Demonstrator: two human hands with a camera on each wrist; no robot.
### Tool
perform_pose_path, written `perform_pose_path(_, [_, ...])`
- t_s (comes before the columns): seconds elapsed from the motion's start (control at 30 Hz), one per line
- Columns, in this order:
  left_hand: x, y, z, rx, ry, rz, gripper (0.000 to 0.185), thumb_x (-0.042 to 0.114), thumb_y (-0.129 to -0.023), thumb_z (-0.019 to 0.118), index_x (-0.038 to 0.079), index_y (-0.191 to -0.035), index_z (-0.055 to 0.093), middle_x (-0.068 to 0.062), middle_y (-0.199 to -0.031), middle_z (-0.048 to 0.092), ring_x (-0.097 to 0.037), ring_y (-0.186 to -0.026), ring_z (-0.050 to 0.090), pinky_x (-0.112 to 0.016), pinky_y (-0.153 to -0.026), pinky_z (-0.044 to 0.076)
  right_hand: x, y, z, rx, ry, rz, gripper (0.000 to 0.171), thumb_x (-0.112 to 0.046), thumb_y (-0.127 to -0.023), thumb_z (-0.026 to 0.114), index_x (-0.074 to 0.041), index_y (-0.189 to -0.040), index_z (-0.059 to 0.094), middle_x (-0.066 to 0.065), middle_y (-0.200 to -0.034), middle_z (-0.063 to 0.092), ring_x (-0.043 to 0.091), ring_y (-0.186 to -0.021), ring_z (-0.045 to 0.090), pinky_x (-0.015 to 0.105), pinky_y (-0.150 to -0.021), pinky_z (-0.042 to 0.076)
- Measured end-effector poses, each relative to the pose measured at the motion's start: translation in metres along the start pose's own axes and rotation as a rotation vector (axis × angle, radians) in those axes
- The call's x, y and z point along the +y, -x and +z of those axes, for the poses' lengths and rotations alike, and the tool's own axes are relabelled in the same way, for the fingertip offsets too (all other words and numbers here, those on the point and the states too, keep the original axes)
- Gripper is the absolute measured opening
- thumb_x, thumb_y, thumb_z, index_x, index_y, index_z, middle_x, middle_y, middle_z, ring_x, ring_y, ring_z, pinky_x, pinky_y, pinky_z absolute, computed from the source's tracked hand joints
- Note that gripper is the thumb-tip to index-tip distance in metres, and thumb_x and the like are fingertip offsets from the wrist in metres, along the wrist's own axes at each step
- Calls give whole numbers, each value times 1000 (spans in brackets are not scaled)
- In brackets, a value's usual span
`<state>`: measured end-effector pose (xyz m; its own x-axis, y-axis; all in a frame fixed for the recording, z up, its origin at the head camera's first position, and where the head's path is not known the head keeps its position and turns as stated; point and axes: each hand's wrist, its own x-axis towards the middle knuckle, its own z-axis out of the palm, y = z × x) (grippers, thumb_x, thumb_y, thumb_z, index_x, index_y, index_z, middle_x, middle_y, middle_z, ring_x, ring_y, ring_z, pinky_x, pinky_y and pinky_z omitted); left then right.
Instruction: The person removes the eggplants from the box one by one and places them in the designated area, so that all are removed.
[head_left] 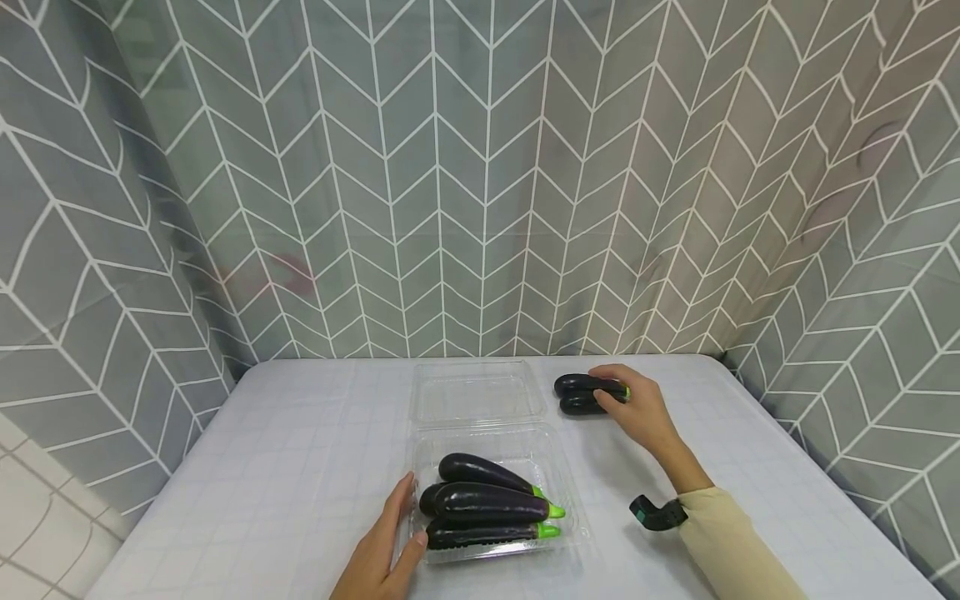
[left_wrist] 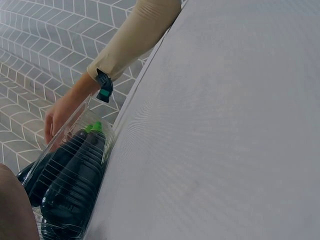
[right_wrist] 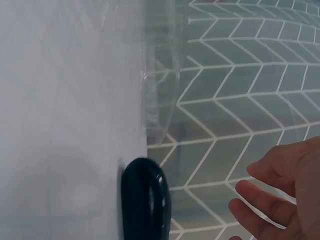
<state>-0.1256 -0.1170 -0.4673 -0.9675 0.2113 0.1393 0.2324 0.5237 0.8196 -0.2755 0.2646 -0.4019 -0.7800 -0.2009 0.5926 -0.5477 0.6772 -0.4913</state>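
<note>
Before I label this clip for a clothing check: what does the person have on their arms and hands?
Both hands are bare, no gloves. The right hand comes out of a long cream sleeve, with a small black device with a teal mark strapped at the wrist. The left hand shows no sleeve.

We saw a table [head_left: 285, 467] covered with a pale cloth marked in a faint grid, pushed up against a grey chevron-patterned curtain. On it lay a clear plastic clamshell box [head_left: 480, 433] with its lid folded open and flat toward the curtain, its near half toward us. Two dark eggplants [head_left: 583, 393] lay directly on the cloth, side by side and touching, just to the right of the open lid. The left hand [head_left: 386, 554] rested on the cloth beside the box's left edge.
</note>
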Motion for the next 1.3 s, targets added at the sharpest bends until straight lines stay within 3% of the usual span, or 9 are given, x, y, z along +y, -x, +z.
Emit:
perform_pose_path(0.27, [-2, 0, 1, 13, 7, 12, 67, 40, -96, 49, 13, -148, 18, -11, -147, 30, -28, -128, 37, -54, -98, 34, -26, -3, 3, -8, -63, -73, 30, -6, -84, 68, -11, -113, 64, -2, -108, 64, 17, -103, 57, 39, -85, 44])
perform_pose_path(0.53, [-4, 0, 1, 16, 10, 7, 66, 38, -96, 49, 14, -149, 17, -9, -147, 30, -25, -128, 37, -52, -98, 35, -55, -2, 8, -83, -126, -149, 28, -8, -85, 68, -15, -112, 63, -5, -108, 63, 14, -99, 59, 30, -82, 48])
perform_pose_path(0.77, [-3, 0, -1, 3, 6, -4, 67, 40, -96, 48, 14, -149, 17, -10, -147, 30, -26, -129, 36, -53, -99, 33, -74, 0, 11, -141, -177, -189, 24, -10, -87, 66, -13, -111, 64, 2, -108, 64, 18, -99, 60, 30, -76, 51])
perform_pose_path(0.9, [-2, 0, 0, -4, 4, -21, 68, 44, -96, 47, 16, -149, 16, -10, -148, 29, -27, -130, 35, -52, -100, 33, -83, 3, 17, -191, -216, -195, 22, -9, -87, 65, -14, -109, 64, -2, -105, 65, 14, -95, 61, 34, -73, 53])
perform_pose_path(1.0, [-1, 0, -1, -7, -2, -27, 68, 44, -95, 47, 16, -149, 16, -10, -148, 29, -27, -130, 35, -53, -99, 33, -99, 4, 20, -226, -243, -216, 22, -2, -86, 65, -11, -106, 65, -2, -100, 65, 17, -88, 63, 38, -72, 53])
perform_pose_path(1.17, [-2, -1, -1, 1, -11, -23, 67, 42, -96, 49, 18, -149, 17, -9, -148, 30, -25, -130, 35, -51, -100, 32, -128, 6, 16, -295, -263, -256, 25, 7, -82, 63, -8, -102, 64, -2, -95, 65, 18, -83, 63, 34, -69, 52])
perform_pose_path(1.3, [-1, -1, -1, -11, -1, -48, 68, 42, -95, 49, 17, -149, 16, -10, -148, 30, -27, -130, 35, -53, -100, 32, -126, 9, 23, -343, -271, -248, 25, 4, -83, 64, -11, -104, 64, -3, -96, 65, 20, -87, 63, 35, -72, 52])
